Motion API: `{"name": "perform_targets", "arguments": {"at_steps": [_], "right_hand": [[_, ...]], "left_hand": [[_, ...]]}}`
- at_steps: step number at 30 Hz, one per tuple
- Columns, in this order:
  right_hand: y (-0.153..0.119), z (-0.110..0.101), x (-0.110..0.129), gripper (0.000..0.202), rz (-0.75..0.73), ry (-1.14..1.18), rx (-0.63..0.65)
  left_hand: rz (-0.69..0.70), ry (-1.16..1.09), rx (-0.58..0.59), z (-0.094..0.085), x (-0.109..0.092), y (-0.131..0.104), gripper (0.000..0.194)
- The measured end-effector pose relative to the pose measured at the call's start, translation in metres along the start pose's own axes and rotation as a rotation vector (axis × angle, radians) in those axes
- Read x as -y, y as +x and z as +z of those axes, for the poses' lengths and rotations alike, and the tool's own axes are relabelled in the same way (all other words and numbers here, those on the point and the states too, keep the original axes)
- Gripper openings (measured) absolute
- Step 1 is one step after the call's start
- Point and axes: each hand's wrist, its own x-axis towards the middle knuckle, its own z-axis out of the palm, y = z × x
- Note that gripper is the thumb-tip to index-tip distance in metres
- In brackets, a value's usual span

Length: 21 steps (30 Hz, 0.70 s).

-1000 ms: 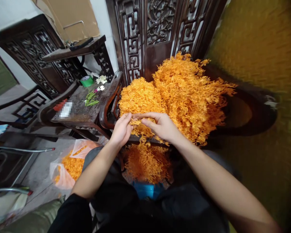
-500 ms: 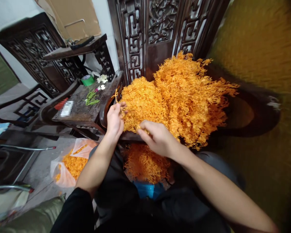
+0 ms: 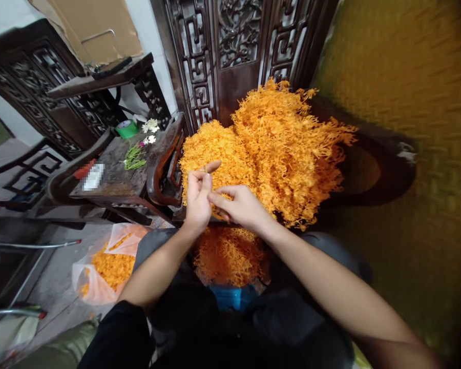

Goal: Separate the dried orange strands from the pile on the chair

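A large heap of orange, finely branched plant-like sprigs (image 3: 288, 148) lies on a dark wooden seat. In front of it, my left hand (image 3: 200, 200) is half curled, the thumb up against the fingers and one finger pointing right. Whatever it pinches is too small to make out. My right hand (image 3: 244, 205) meets it from the right, thumb and fingertips pinched together beside the left palm; what they hold is hidden. Below the hands, between my knees, more orange sprigs (image 3: 228, 256) fill a blue container (image 3: 232, 297).
To the left stands a dark side table (image 3: 117, 166) with green tape (image 3: 126, 129), white flowers (image 3: 150, 125) and green stems (image 3: 135, 158). A pinkish plastic bag (image 3: 126, 238) of orange pieces sits on the floor. A carved wooden chair back (image 3: 238, 87) rises behind the heap.
Both hands have come together; my left hand moved right and slightly down. The orange sprig that stood out of my left hand no longer shows there. The view has shifted slightly.
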Motion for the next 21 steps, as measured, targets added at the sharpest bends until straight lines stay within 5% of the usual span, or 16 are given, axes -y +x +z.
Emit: {"name": "perform_targets", "arguments": {"at_steps": [4,8,14,17,21], "right_hand": [[0.004,0.000,0.000,0.043,-0.002,0.249,0.083],[0.001,-0.006,0.011,0.040,0.032,0.178,0.148],[-0.017,-0.003,0.014,0.024,-0.062,-0.069,0.530],[-0.013,-0.001,0.000,0.028,0.015,0.011,0.482],[-0.001,0.002,-0.013,0.044,0.131,0.188,0.386]], "left_hand": [[-0.082,0.005,-0.031,0.003,-0.002,-0.002,0.024],[-0.160,-0.130,-0.081,0.003,-0.002,0.009,0.028],[-0.057,-0.275,-0.332,-0.033,-0.026,0.062,0.025],[0.006,-0.387,-0.201,-0.044,-0.043,0.064,0.025],[-0.028,-0.442,-0.052,-0.037,-0.052,0.042,0.023]]}}
